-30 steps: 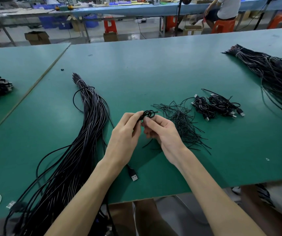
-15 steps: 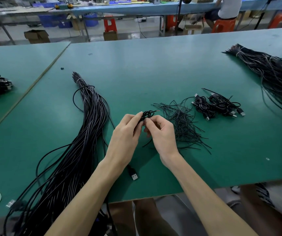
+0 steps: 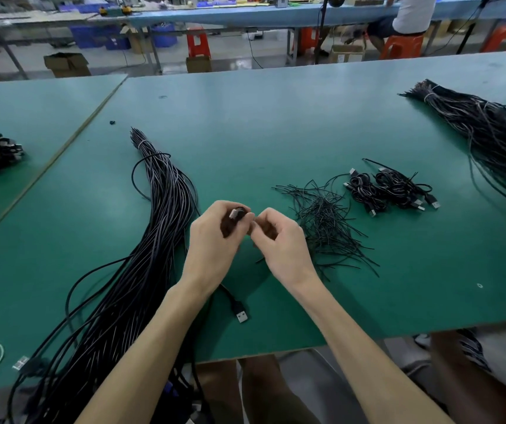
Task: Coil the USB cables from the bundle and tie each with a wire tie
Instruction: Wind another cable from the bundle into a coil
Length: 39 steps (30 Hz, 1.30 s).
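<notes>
Green table (image 3: 276, 117) under left hand (image 3: 215, 243) gripping coiled cable (image 3: 228, 228), plug (image 3: 234, 213) pointing away

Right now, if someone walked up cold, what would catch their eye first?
The two hands at the middle: the left hand grips a small coiled cable, the right hand curled close beside it. Left of them a long bundle of black cables runs across the green table; right lie loose wire ties and finished coils.

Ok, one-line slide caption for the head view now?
Left hand grips a coiled USB cable, right hand pinching it, between the cable bundle and loose wire ties.
</notes>
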Motion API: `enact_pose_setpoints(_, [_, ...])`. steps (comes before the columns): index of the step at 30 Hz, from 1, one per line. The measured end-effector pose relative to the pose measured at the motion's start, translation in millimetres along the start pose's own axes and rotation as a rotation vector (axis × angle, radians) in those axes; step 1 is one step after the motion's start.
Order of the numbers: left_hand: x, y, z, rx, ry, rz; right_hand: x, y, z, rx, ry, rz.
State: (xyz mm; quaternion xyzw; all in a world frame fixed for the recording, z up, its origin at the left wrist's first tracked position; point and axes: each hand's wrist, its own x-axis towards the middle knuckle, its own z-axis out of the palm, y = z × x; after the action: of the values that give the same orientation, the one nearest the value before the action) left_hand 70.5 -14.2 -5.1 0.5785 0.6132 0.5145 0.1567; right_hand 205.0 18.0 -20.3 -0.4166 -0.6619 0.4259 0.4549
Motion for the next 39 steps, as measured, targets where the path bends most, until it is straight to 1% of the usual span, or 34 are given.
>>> enact_pose_setpoints(3, [1,-2,-3,-0.04,-0.024,-0.052,-1,-1,2,-0.125,-0.021,-0.035])
enact_pose_setpoints(6, [5,-4,-5,-0.002,-0.003,-0.053,-3,-1,5,-0.197,-0.063,-0.065])
enact_pose_setpoints(9, [8,-5,-9,0.008,-0.001,-0.048,-4,-3,7,-0.188,-0.078,-0.092])
enact_pose_setpoints(12, [8,-10,-9,-0.105,-0.066,-0.097,-5,-3,8,-0.182,-0.073,-0.121])
enact_pose_setpoints(13, [9,-11,-9,-0.109,-0.085,-0.101,-5,-4,8,-0.181,-0.089,-0.13])
enact_pose_setpoints(15, [11,-13,-8,-0.038,-0.114,-0.097,-7,-4,9,-0.184,-0.134,-0.157])
enact_pose_setpoints(16, [12,-14,-8,-0.02,-0.133,-0.112,-8,-4,10,-0.191,-0.149,-0.169])
enact_pose_setpoints(18, [16,-15,-10,-0.073,-0.172,-0.174,-10,-5,10,-0.212,-0.157,-0.19])
enact_pose_setpoints(20, [18,-15,-13,-0.12,-0.17,-0.225,-10,-5,10,-0.213,-0.157,-0.186])
enact_pose_setpoints(22, [18,-17,-14,-0.167,-0.107,-0.221,-9,-5,7,-0.13,-0.129,-0.14])
enact_pose_setpoints(24, [16,-17,-15,-0.264,-0.091,-0.178,-7,-6,2,0.018,-0.075,-0.069])
enact_pose_setpoints(26, [16,-17,-18,-0.33,-0.146,-0.106,-5,-7,-2,0.123,-0.037,-0.012])
enact_pose_setpoints(30, [19,-18,-16,-0.251,-0.328,0.067,-3,-6,-3,0.223,-0.044,0.047])
enact_pose_setpoints(31, [19,-17,-15,-0.252,-0.36,0.081,-3,-6,-4,0.25,-0.039,0.059])
enact_pose_setpoints(36, [16,-19,-15,-0.206,-0.341,0.051,-3,-4,-7,0.289,-0.021,0.07])
enact_pose_setpoints(39, [15,-14,-16,-0.222,-0.366,-0.008,-4,-4,-8,0.311,0.004,0.065])
